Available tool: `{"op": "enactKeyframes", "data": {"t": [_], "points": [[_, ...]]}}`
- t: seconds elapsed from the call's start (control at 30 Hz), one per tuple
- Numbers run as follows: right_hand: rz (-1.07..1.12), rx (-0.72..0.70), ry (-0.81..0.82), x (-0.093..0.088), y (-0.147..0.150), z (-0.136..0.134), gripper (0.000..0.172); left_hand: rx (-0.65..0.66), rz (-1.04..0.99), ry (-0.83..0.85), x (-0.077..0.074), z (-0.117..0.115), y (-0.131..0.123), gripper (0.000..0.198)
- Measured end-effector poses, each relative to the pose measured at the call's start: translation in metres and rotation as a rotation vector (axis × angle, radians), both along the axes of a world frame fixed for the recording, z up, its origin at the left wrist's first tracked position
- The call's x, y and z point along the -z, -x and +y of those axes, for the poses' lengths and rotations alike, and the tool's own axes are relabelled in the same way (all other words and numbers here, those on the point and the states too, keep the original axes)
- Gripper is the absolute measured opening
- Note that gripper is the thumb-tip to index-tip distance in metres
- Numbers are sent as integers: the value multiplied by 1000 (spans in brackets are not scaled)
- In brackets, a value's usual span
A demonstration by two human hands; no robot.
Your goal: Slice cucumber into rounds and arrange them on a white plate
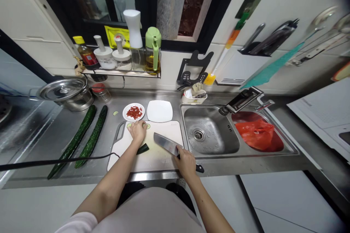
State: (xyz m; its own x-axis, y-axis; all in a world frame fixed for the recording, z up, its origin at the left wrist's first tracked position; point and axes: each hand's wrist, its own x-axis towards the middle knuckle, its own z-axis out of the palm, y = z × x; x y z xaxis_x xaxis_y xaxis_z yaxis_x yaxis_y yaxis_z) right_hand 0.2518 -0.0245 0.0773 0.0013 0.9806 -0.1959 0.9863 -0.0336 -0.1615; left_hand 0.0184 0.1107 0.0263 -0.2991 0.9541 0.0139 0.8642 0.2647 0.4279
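My right hand grips the black handle of a kitchen knife, its broad blade resting low over the right side of the white cutting board. At the board's far edge, my left hand is curled down over cucumber slices, thumb and fingers on either side of them; its fingertips are partly hidden. A short cucumber piece lies near my left wrist. Beyond the board are a small plate of chopped red pieces and a white square plate.
Two whole cucumbers lie left of the board, with a black cable crossing over them. A lidded steel pot stands behind. On the right is a double sink with a faucet and a red plastic bag.
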Motion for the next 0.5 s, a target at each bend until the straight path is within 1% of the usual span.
{"op": "enactKeyframes", "data": {"t": [0.3, 0.5], "points": [[8, 2, 13, 1, -1, 0, 43, 52, 38, 1, 1, -3, 1, 24], [8, 9, 38, -5, 4, 1, 42, 25, -9, -2, -1, -2, 0, 23]]}}
